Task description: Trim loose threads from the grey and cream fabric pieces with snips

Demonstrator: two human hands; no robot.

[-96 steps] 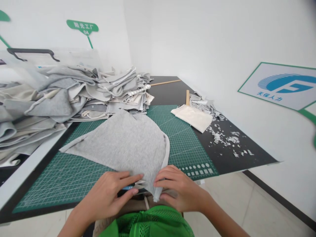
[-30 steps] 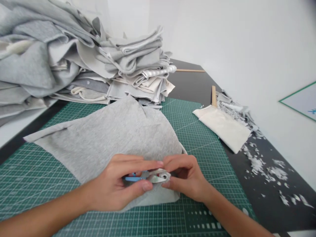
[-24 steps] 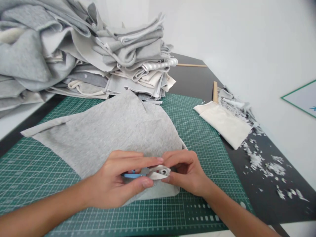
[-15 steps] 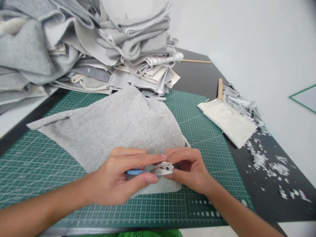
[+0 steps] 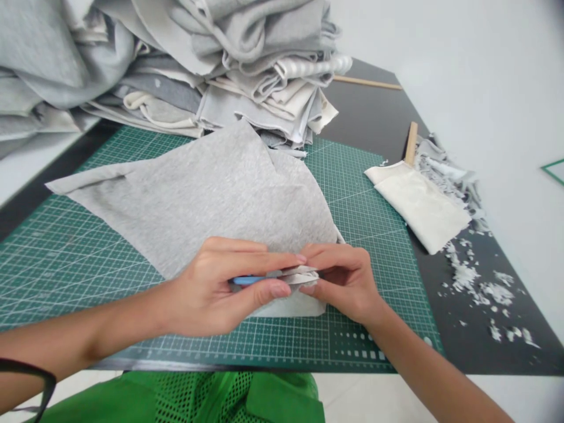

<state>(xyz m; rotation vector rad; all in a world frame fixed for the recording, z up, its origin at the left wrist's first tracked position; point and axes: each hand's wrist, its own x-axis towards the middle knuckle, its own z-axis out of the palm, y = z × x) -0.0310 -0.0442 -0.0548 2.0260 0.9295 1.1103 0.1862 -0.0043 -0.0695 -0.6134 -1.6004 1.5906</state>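
Observation:
A light grey piece of knit fabric (image 5: 211,194) lies spread over the green cutting mat (image 5: 370,229). Its near right edge is gathered into a small fold between my two hands. My left hand (image 5: 229,285) closes around a slim blue-handled tool (image 5: 249,280), thumb below and fingers above. Fabric and fingers hide the tool's working end, so its kind cannot be told. Close beside it, my right hand (image 5: 343,279) pinches the folded fabric edge between thumb and fingers. The fingertips of both hands nearly meet at the fold.
Piles of folded grey and cream fabric (image 5: 264,88) rise at the back left. On the right are a cream cloth pouch (image 5: 418,200), a wooden stick (image 5: 410,143) and fabric scraps (image 5: 462,276) on the dark table (image 5: 365,111). Green mesh clothing (image 5: 211,399) shows below the table edge.
The view has tilted down, showing more of the green clothing. Between my fingers the fabric fold, which gaped around a small opening, is now pressed flatter. Both hands keep their hold.

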